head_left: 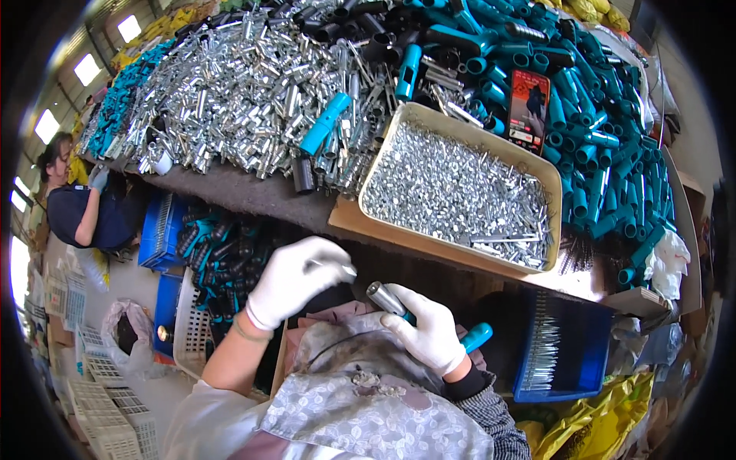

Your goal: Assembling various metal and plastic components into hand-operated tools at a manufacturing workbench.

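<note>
Both my hands wear white gloves. My left hand (291, 277) pinches a small thin metal pin (337, 268) between thumb and fingers, its tip pointing right. My right hand (429, 331) grips a handle part (429, 318) with a silver metal sleeve at the upper left end and a teal plastic grip sticking out at the lower right. The pin's tip sits a short way left of the silver sleeve's mouth. Just above my hands stands a beige metal tray (368, 170) full of small silver pins and screws.
A big heap of silver metal sleeves (238, 84) and teal plastic handles (598, 115) covers the workbench. A phone (527, 109) leans among the handles. Blue crates (563, 360) and a white basket of finished handles (222, 268) stand below. Another person (80, 203) works at the far left.
</note>
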Action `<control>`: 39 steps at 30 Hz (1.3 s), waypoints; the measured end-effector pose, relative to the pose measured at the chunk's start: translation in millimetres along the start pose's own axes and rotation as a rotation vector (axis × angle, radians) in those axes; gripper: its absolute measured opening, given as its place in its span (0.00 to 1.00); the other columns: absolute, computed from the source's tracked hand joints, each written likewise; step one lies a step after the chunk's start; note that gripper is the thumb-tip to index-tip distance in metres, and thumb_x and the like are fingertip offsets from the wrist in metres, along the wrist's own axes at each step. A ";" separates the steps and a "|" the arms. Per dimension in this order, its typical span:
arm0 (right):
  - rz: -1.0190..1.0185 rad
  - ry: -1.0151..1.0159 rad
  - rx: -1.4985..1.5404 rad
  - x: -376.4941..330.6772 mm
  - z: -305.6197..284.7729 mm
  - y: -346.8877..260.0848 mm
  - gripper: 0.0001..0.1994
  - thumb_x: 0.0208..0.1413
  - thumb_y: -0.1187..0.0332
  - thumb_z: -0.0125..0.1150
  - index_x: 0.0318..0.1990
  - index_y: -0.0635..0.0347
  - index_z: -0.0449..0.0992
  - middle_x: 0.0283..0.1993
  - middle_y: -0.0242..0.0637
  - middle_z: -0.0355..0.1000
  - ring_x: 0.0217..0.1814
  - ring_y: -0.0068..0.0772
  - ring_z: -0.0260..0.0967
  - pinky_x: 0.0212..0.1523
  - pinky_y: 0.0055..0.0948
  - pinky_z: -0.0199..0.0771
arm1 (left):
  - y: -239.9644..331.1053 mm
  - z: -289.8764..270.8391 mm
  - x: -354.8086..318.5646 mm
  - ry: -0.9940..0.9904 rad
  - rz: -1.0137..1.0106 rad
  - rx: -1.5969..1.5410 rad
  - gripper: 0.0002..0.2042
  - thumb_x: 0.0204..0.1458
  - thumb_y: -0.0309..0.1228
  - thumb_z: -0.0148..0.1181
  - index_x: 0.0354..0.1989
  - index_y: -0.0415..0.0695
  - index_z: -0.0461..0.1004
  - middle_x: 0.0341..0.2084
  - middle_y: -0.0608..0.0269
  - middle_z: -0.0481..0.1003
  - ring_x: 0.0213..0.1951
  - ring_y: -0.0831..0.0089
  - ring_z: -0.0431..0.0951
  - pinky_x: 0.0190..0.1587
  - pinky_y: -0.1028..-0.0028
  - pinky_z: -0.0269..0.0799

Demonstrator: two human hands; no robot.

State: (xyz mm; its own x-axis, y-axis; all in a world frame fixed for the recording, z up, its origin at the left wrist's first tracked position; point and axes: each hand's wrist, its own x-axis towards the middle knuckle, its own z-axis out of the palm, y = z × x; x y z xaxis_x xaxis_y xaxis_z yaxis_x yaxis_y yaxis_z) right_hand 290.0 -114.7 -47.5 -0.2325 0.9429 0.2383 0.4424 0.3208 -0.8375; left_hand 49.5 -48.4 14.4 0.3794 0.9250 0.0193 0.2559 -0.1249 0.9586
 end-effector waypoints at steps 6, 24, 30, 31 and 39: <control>-0.013 -0.029 -0.372 -4.6 -7.0 -15.8 0.21 0.51 0.60 0.67 0.53 0.52 0.76 0.30 0.40 0.72 0.30 0.45 0.74 0.31 0.38 0.75 | 0.9 31.4 -12.7 -0.027 -0.063 0.120 0.08 0.57 0.25 0.60 0.42 0.35 0.76 0.31 0.64 0.78 0.34 0.81 0.76 0.38 0.77 0.73; -0.045 -0.022 -0.472 -11.6 -23.2 -24.0 0.20 0.51 0.59 0.66 0.51 0.53 0.75 0.26 0.39 0.70 0.28 0.42 0.74 0.29 0.40 0.73 | 4.9 47.9 -10.8 -0.023 0.242 0.274 0.03 0.55 0.24 0.61 0.35 0.38 0.77 0.24 0.60 0.76 0.25 0.71 0.78 0.29 0.73 0.73; -0.094 0.014 -0.507 -10.7 -15.6 -16.5 0.20 0.52 0.60 0.65 0.52 0.52 0.74 0.26 0.38 0.68 0.28 0.41 0.73 0.28 0.40 0.72 | 4.1 44.4 -8.0 -0.077 -0.139 0.076 0.04 0.58 0.26 0.59 0.38 0.38 0.76 0.22 0.64 0.76 0.23 0.80 0.76 0.28 0.78 0.71; -0.101 0.015 -0.510 -9.7 -19.1 -15.8 0.20 0.52 0.60 0.65 0.52 0.52 0.74 0.26 0.38 0.68 0.28 0.41 0.73 0.28 0.40 0.72 | 4.6 39.2 -9.7 -0.146 0.029 0.164 0.06 0.56 0.27 0.62 0.38 0.39 0.76 0.22 0.61 0.76 0.24 0.76 0.77 0.28 0.76 0.72; 0.055 -0.308 0.104 -12.7 -34.5 -16.7 0.22 0.56 0.59 0.66 0.55 0.59 0.75 0.41 0.43 0.78 0.42 0.44 0.78 0.44 0.36 0.77 | 8.3 38.7 -15.2 -0.144 0.518 0.293 0.03 0.53 0.25 0.63 0.35 0.41 0.76 0.23 0.58 0.78 0.22 0.62 0.80 0.25 0.69 0.74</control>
State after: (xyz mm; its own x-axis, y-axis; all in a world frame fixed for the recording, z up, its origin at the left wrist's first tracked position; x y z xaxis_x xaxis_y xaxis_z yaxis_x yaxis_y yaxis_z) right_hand 315.5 -129.0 -19.6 -0.4688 0.8822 0.0452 0.3742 0.2447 -0.8945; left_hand 80.2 -77.4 11.1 0.6311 0.6624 0.4036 0.2323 -0.6579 0.7164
